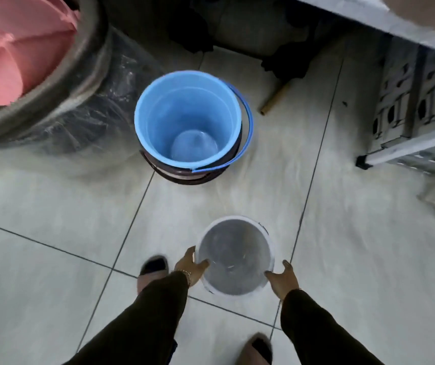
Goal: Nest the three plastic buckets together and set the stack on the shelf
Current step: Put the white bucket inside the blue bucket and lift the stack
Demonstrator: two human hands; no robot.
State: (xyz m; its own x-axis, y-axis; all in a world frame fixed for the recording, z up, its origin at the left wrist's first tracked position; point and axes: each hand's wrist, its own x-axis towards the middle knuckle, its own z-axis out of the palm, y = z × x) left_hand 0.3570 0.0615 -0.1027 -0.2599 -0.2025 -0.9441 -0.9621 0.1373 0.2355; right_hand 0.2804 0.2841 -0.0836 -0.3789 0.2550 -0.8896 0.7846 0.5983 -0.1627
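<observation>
Here, both hands hold the white bucket (pixel 233 256) low over the tiled floor (pixel 53 272). The left hand (pixel 190 267) curls over its near-left rim and the right hand (pixel 283 279) presses its right side with open fingers. Farther ahead stands the blue bucket (pixel 188 119), sitting inside a dark bucket (pixel 185 176). A big wrapped drum (pixel 61 101) stands left, a shelf (pixel 408 83) right.
</observation>
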